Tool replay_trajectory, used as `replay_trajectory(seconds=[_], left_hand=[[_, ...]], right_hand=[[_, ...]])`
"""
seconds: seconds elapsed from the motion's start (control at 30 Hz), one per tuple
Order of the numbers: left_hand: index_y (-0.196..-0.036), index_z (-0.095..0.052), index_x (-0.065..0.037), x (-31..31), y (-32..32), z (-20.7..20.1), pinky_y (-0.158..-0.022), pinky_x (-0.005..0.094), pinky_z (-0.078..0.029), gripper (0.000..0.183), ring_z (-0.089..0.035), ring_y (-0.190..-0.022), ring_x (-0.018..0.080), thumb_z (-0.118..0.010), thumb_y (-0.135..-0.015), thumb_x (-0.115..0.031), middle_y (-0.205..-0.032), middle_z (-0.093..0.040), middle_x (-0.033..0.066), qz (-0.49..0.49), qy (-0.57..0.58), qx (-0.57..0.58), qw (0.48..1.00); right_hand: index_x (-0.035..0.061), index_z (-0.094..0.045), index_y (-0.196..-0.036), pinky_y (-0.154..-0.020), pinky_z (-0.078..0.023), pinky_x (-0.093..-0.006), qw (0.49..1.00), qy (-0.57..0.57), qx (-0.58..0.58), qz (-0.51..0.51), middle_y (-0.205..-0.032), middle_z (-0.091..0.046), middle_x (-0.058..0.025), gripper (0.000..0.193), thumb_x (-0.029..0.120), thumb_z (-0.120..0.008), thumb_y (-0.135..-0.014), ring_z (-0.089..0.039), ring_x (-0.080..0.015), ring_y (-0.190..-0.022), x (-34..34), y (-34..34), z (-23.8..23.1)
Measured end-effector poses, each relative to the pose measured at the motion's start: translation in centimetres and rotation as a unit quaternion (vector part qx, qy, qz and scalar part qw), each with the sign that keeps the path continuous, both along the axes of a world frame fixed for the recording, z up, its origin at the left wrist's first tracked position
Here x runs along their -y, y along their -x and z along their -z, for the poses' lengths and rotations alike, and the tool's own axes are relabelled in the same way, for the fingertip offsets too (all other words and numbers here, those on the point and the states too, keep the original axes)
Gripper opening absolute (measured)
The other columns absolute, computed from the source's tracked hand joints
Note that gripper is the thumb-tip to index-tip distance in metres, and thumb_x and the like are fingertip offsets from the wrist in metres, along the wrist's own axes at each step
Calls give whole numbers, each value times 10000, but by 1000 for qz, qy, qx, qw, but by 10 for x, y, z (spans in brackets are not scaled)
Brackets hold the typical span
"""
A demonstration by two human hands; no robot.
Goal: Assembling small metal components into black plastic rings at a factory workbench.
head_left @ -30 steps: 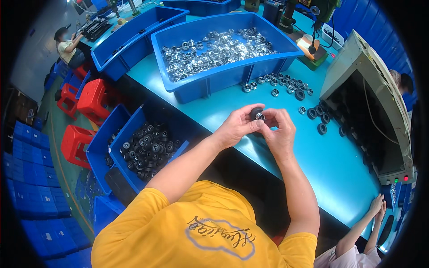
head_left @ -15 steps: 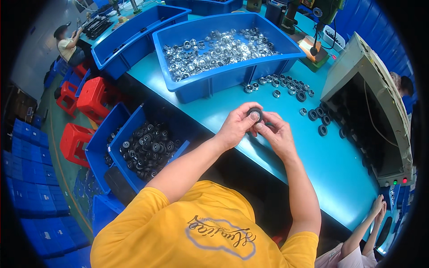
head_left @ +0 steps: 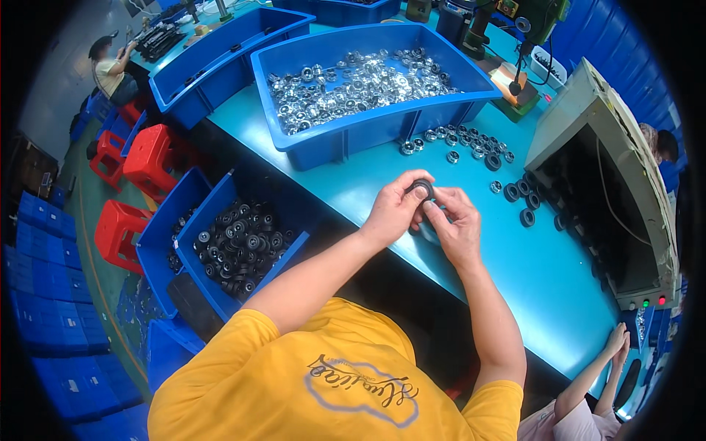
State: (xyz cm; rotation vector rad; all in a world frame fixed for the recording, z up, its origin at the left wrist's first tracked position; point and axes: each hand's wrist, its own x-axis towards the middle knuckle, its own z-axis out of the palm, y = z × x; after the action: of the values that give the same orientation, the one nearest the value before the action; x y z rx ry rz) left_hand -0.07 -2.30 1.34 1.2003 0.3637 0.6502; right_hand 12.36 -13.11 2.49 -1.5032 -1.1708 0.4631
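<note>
A small, round black rubber-rimmed wheel [head_left: 424,182] sits pinched in the left hand [head_left: 391,210], fingers closed about its edge and thumb across its upturned face, while the right hand [head_left: 460,225] meets it from the lower right (how firmly those curled fingers grip, I cannot tell). Both hover over the near edge of the glossy teal surface [head_left: 529,294]. Beyond stands a blue plastic bin [head_left: 375,134] of shiny silver hubs [head_left: 353,88]; loose black rubber rings [head_left: 527,218] lie rightward, red plastic stools [head_left: 112,220] leftward.
</note>
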Motion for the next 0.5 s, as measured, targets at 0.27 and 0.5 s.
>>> replay_trajectory(seconds=[0.27,0.5], left_hand=[[-1344,-588,-83,-2,2,2,-576,241,-540,261,-595,-686,67,-513,-1101,-140,-925,-650,30,9,5,-33,999],[-1421,-535,-81,-5,1,1,-638,243,-549,360,-627,-754,80,-538,-1061,-60,-955,-656,41,55,6,-1,998]], right_hand=[[49,-777,-1196,-728,-523,-268,996,15,-80,26,-967,-677,-44,282,90,-772,-917,-642,-109,-911,1,0,-2],[23,-762,-1187,-686,-534,-267,990,32,-127,44,-917,-720,-36,288,117,-770,-916,-653,-101,-786,-1,-2,-6]])
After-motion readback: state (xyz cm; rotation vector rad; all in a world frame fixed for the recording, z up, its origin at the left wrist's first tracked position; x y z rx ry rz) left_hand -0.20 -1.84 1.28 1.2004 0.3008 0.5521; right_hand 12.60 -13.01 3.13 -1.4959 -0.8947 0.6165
